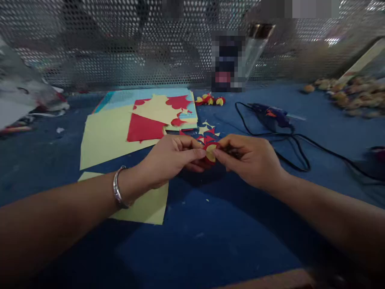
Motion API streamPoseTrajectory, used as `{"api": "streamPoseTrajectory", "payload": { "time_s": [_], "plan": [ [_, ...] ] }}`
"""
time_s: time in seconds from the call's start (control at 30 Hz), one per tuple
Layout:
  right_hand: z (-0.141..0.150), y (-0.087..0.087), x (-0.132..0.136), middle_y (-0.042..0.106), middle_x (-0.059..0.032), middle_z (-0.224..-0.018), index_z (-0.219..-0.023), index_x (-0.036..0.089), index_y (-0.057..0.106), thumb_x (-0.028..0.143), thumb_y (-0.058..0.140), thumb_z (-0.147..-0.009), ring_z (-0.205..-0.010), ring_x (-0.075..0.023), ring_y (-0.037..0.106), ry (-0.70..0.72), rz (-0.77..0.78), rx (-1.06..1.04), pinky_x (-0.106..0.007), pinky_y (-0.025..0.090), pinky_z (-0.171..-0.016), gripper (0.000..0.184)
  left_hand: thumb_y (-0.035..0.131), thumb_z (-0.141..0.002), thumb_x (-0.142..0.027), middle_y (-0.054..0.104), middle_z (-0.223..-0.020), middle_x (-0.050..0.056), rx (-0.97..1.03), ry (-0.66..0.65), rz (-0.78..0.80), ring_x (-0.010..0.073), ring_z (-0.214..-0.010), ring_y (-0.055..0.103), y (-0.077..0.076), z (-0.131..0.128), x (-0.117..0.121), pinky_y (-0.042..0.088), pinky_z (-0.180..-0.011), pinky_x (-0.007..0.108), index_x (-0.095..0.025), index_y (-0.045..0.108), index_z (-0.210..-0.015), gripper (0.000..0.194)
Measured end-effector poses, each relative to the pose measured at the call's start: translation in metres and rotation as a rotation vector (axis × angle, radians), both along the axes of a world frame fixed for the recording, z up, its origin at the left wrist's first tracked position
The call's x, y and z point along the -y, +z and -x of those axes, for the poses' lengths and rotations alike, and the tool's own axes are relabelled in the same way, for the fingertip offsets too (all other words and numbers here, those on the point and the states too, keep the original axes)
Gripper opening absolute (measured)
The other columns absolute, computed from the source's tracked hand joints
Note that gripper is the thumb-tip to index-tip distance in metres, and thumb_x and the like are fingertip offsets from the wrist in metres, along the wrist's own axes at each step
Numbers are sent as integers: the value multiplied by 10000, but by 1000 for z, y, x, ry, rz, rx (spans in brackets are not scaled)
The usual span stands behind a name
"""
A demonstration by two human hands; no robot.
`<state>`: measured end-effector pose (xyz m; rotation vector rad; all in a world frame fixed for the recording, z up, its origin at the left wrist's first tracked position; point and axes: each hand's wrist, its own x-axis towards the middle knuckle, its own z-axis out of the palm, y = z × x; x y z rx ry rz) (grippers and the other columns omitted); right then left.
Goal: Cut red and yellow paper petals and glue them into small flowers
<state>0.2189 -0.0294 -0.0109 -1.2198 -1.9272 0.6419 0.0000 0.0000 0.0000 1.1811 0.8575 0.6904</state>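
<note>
Between my two hands is a small round paper piece (211,153), red with a yellow centre. My left hand (176,156) pinches its left edge with thumb and fingers. From the other side, my right hand (248,158) grips its right edge. Something dark, perhaps a tool, shows within the right fingers, but I cannot make it out. Just beyond the fingertips lie red and yellow paper scraps (207,130). Farther back are several finished red and yellow paper pieces (210,99), similar to the held one.
Cut red paper (146,128) and yellow sheets (104,136) lie left on the blue table (192,241), over a light blue stack (144,95). A blue glue gun (270,114) with black cable (327,150) rests right. Perforated metal (120,48) stands behind.
</note>
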Motion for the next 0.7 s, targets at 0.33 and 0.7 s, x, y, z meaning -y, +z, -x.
{"api": "streamPoseTrajectory", "payload": {
  "time_s": [0.33,0.7],
  "plan": [
    [3,0,-2,639,5,-652,-775,208,651,398,667,-972,-570,-112,537,15,-25,10,-262,413,-542,274,924,-744,-294,755,-684,-10,-109,11,-240,94,-649,715,1,-2,1,605,-636,162,-150,803,-767,189],
    [4,1,0,643,14,-650,-808,209,667,327,657,-980,-556,-107,552,-9,-154,86,-258,416,-542,209,989,-647,-251,777,-718,10,-14,67,-69,126,-696,754,-2,-7,5,629,-680,211,-136,692,-810,358]
  ]
}}
